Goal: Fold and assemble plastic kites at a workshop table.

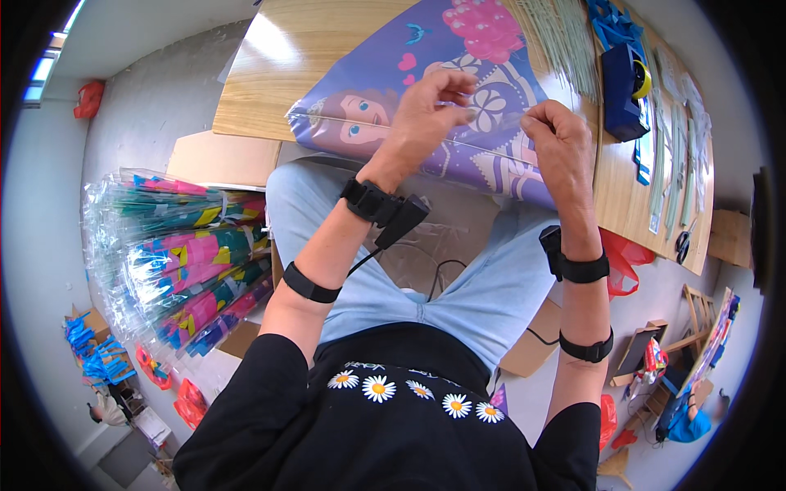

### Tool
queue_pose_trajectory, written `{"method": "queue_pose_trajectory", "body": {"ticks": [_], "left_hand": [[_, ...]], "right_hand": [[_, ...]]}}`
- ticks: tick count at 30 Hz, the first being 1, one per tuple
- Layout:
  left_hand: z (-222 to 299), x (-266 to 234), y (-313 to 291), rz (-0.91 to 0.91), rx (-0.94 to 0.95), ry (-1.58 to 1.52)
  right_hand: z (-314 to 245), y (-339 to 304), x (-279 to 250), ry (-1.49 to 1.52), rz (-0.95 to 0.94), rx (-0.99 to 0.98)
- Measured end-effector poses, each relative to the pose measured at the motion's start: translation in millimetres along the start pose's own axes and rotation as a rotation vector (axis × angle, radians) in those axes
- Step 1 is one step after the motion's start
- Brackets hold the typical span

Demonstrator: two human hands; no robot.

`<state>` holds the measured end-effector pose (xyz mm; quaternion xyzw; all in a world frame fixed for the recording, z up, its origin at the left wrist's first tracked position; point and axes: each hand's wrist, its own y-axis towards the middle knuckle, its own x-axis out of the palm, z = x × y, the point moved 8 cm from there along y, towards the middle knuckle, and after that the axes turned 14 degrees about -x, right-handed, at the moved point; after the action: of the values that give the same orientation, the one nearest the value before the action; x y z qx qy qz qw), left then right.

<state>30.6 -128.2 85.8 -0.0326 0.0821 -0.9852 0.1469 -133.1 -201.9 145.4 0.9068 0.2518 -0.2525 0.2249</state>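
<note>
A purple printed kite sheet (508, 74) with a cartoon figure, hearts and pink flowers lies across the table edge and over my knees. Along its near side runs a thin pale rod (491, 152). My left hand (434, 110) hovers over the middle of the sheet, its fingers loosely curled with a gap between thumb and fingertips, and nothing shows in it. To the right, my right hand (561, 139) is above the sheet's right side, thumb and forefinger pinched together. Whatever lies in that pinch is too small to make out.
On the wooden table (254, 90) at right lie a bundle of pale thin rods (565, 41), a blue tape dispenser (624, 94) with yellow tape, and black scissors (683, 245). Clear-wrapped colourful bundles (188, 254) stand at my left by a cardboard box (221, 159).
</note>
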Motion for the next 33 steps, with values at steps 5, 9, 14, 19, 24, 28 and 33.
{"method": "queue_pose_trajectory", "body": {"ticks": [5, 9, 14, 19, 24, 28, 33], "left_hand": [[-29, -33, -16, 0.353, 0.164, 0.541], [-53, -36, -19, 0.508, 0.202, 0.907], [-69, -37, -18, 0.537, 0.148, 1.106], [-73, -38, -18, 0.525, 0.133, 1.130], [-74, -35, -18, 0.522, 0.147, 1.150], [-75, -38, -17, 0.512, 0.130, 1.146], [-72, -39, -15, 0.493, 0.107, 1.152]], "right_hand": [[8, -3, -4, 0.017, 0.025, 0.022], [19, -9, -7, 0.060, 0.043, 0.115], [37, -20, -15, 0.006, 0.069, 0.134], [58, -32, -27, -0.095, 0.119, 0.154], [77, -43, -29, -0.202, 0.125, 0.182], [85, -51, -27, -0.250, 0.132, 0.185], [95, -56, -24, -0.174, 0.121, 0.224]]}}
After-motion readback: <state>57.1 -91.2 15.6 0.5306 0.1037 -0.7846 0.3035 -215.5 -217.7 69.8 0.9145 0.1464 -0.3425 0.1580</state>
